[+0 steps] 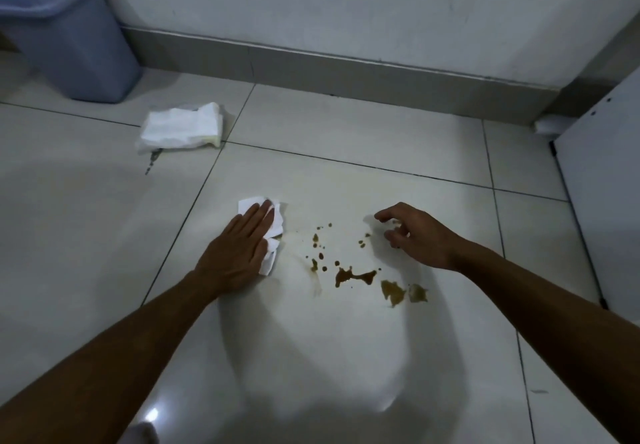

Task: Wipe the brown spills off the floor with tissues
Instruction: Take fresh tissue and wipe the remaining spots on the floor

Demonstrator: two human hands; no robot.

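Two hands | left hand [239, 253] flat, pressing tissue [273, 235] on floor [104, 235] beside spills [353, 275] | right hand [415, 235] loosely curled, empty, over droplets | risk: one thin tissue soaks through, smears brown; right hand touches wet spots | spare tissues [181, 128] near bin [65, 34]

Tiled floor [346, 124] w/ brown spills [355, 275], tissue [275, 221], tissue pack [181, 128], bin [69, 38].

Blue bin [72, 41] far left by wall [346, 3]; white panel [602, 194] right.
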